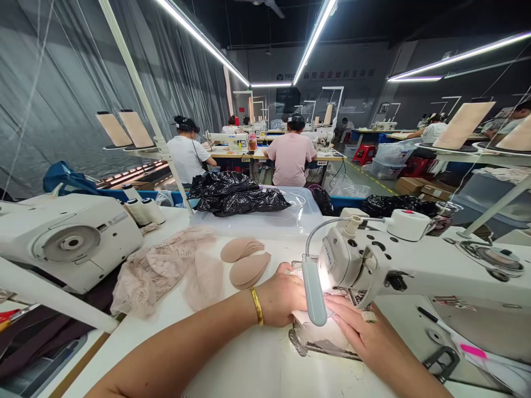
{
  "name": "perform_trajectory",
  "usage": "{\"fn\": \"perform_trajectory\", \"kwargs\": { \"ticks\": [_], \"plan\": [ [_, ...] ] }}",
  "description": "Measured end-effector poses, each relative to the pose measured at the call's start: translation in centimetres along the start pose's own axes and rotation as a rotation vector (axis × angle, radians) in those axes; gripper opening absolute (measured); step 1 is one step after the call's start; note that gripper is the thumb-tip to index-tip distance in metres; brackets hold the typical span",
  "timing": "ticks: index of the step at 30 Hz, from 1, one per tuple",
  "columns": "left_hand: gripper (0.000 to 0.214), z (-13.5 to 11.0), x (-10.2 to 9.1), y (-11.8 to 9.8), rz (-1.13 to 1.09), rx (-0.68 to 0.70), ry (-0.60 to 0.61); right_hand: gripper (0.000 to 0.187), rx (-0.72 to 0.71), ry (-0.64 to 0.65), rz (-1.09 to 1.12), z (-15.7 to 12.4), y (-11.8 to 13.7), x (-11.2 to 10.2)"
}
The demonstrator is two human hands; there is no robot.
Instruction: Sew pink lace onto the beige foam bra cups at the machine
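At the white sewing machine point(340, 260), both my hands are on a piece of pale fabric point(302, 317) under the machine head. My left hand point(280, 298), with a gold bangle at the wrist, closes over the fabric's left side; a grey lamp point(314, 293) hides its fingertips. To the right, my right hand point(352, 323) lies flat on the fabric beside the presser foot, fingers stretched out. The needle is hidden. Left of my hands lie two small stacks of beige teardrop-shaped pads, an upper stack point(238, 250) and a lower stack point(249, 270).
Sheer beige lace fabric point(166, 265) is heaped on the left of the table. Another machine point(70, 240) stands at far left. Black plastic bags point(243, 199) rest on a clear bin point(307, 202) ahead. A black clip-like object point(442, 362) lies at right. Other people sit at machines beyond.
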State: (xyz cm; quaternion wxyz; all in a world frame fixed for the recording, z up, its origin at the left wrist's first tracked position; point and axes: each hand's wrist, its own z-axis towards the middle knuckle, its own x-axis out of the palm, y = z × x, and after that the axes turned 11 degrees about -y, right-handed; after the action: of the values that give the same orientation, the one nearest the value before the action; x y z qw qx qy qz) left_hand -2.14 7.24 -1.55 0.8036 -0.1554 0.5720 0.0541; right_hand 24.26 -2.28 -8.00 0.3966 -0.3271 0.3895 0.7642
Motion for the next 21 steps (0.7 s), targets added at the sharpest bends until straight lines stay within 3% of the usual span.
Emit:
{"fn": "perform_trajectory", "kwargs": {
  "ticks": [5, 12, 21],
  "plan": [
    [0.026, -0.1, 0.3, 0.1, 0.031, -0.002, 0.007, 0.039, -0.063, 0.001, -0.02, 0.3, 0.0, -0.7],
    [0.017, -0.2, 0.8, 0.6, 0.082, 0.01, 0.009, 0.034, -0.031, -0.062, 0.001, 0.4, 0.1, -1.7],
    [0.019, 0.0, 0.5, 0.5, 0.129, 0.024, -0.007, 0.032, 0.223, -0.105, 0.211, 1.0, 1.8, -2.2]
  ]
}}
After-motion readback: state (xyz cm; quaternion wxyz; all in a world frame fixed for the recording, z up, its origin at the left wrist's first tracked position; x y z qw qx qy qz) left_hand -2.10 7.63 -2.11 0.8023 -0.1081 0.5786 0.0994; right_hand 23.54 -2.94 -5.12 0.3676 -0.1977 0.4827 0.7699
